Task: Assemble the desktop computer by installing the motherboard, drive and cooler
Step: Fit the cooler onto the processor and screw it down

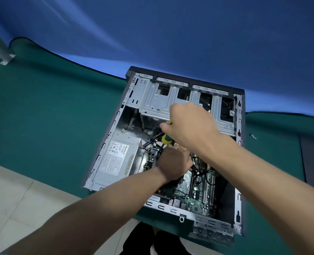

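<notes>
Green motherboard (200,190) is sitting in the case (240,115) already; right hand (187,124) is gripping the screwdriver (166,139) mid-frame, left hand (172,162) is steadying below, grip hidden. Drive bays are looking empty.

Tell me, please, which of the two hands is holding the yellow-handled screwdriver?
The right hand, the upper one, holds the screwdriver; the left hand is lower, over the motherboard.
</notes>
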### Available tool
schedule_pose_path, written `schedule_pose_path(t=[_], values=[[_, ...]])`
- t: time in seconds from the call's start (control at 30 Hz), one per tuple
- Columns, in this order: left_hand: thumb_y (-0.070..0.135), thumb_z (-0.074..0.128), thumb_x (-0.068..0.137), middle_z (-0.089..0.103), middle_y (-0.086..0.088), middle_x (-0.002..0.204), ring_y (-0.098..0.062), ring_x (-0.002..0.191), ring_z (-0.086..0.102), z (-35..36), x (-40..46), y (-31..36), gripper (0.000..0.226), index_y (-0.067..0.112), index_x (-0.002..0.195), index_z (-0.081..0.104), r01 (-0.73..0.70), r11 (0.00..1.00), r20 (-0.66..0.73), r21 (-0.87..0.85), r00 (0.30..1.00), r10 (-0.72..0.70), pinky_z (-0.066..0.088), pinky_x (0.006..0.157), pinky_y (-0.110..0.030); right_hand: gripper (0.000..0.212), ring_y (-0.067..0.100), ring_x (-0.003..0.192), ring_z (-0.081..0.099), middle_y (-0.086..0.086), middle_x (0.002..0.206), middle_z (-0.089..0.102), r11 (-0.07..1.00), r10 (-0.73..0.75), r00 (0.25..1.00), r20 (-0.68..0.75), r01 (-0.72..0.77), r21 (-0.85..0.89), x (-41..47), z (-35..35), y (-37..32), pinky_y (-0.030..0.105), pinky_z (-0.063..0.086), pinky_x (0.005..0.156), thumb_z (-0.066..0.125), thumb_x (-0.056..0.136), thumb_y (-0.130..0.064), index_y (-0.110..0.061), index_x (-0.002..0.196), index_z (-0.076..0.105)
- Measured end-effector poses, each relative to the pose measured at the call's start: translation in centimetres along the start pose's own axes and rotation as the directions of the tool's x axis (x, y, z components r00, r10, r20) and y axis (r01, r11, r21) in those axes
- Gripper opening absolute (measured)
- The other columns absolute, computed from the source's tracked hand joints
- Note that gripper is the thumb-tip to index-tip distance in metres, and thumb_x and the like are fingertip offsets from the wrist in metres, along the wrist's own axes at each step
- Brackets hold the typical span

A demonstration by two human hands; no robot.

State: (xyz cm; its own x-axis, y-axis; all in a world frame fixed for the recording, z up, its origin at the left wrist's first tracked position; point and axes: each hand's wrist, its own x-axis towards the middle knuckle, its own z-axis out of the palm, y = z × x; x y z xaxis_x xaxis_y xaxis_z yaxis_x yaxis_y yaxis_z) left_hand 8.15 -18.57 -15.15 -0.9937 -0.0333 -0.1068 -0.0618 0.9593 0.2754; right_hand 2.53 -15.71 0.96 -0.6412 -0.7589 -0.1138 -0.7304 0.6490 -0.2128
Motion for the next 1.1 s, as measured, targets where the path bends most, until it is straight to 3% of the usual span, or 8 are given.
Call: schedule_pose_path(t=[0.17,0.27,0.33,0.47,0.6,0.8,0.93,1.1], values=[[0.034,0.026,0.099,0.066,-0.013,0.096,-0.027,0.091,0.061,-0.3,0.0,0.0,0.04,0.011,0.093,0.058,0.029,0.999,0.062,-0.021,0.998,-0.027,0.047,0.077,-0.033,0.017,0.022,0.061,0.051,0.0,0.064,0.055,0.957,0.129,0.979,-0.157,-0.082,0.278,-1.9,-1.0,4.3,0.029,0.032,0.048,0.057,0.08,-0.033,-0.017,0.083,0.053],[0.032,0.034,0.096,0.065,-0.015,0.089,-0.031,0.081,0.061,-1.3,0.0,-0.2,0.031,0.01,0.084,0.054,0.086,0.986,0.123,-0.141,0.99,-0.069,0.043,0.066,-0.031,0.013,0.011,0.049,0.042,-0.005,0.054,0.051,0.923,0.208,0.945,-0.253,-0.104,0.37,-3.5,-2.0,6.9,0.026,0.029,0.045,0.058,0.077,-0.034,-0.022,0.077,0.054],[0.034,0.037,0.092,0.066,-0.015,0.091,-0.03,0.082,0.062,-2.2,0.4,-0.4,0.031,0.01,0.089,0.057,0.098,0.989,0.241,-0.108,0.968,-0.069,0.047,0.069,-0.031,0.011,0.011,0.045,0.04,-0.005,0.049,0.049,0.914,0.244,0.929,-0.278,-0.124,0.385,-4.4,-2.6,8.3,0.024,0.028,0.043,0.058,0.077,-0.033,-0.023,0.074,0.055],[0.035,0.054,0.083,0.06,-0.007,0.126,-0.026,0.114,0.056,-4.4,1.4,-1.3,0.049,0.022,0.13,0.051,0.088,0.995,0.523,-0.048,0.851,-0.05,0.044,0.09,-0.028,0.012,0.008,0.043,0.044,-0.005,0.038,0.044,0.867,0.321,0.899,-0.298,-0.152,0.475,-6.3,-3.6,10.1,0.015,0.033,0.041,0.056,0.075,-0.028,-0.023,0.065,0.057],[0.035,0.069,0.08,0.051,0.0,0.138,-0.02,0.119,0.051,-5.8,2.8,-3.1,0.064,0.031,0.138,0.044,0.112,0.991,0.675,-0.078,0.738,-0.031,0.038,0.096,-0.027,0.015,0.013,0.043,0.038,-0.001,0.044,0.051,0.84,0.382,0.877,-0.293,-0.197,0.506,-7.9,-4.1,10.7,0.019,0.032,0.04,0.052,0.07,-0.034,-0.023,0.063,0.061],[0.033,0.075,0.077,0.061,0.001,0.124,-0.017,0.103,0.055,-5.2,5.0,-4.9,0.053,0.028,0.126,0.059,0.051,0.977,0.731,-0.208,0.671,0.121,0.036,0.079,-0.023,0.019,0.012,0.037,0.033,0.002,0.044,0.052,0.801,0.455,0.875,-0.167,-0.321,0.505,-9.5,-2.5,9.2,0.018,0.027,0.034,0.049,0.065,-0.038,-0.026,0.06,0.063],[0.037,0.078,0.072,0.06,0.004,0.127,-0.017,0.108,0.055,-4.3,5.8,-5.7,0.057,0.027,0.125,0.061,-0.003,0.971,0.723,-0.238,0.667,0.179,0.043,0.09,-0.026,0.017,0.014,0.043,0.037,0.004,0.043,0.05,0.781,0.518,0.847,-0.121,-0.41,0.47,-8.8,-0.6,6.7,0.026,0.034,0.042,0.052,0.068,-0.034,-0.026,0.057,0.063],[0.041,0.08,0.068,0.065,0.001,0.097,-0.018,0.088,0.054,-3.8,6.6,-6.1,0.058,0.024,0.121,0.064,-0.073,0.962,0.698,-0.262,0.675,0.241,0.037,0.061,-0.018,0.019,0.01,0.045,0.043,-0.007,0.042,0.049,0.775,0.536,0.838,-0.1,-0.441,0.453,-7.8,0.9,3.4,0.02,0.035,0.042,0.051,0.068,-0.035,-0.026,0.06,0.066]])
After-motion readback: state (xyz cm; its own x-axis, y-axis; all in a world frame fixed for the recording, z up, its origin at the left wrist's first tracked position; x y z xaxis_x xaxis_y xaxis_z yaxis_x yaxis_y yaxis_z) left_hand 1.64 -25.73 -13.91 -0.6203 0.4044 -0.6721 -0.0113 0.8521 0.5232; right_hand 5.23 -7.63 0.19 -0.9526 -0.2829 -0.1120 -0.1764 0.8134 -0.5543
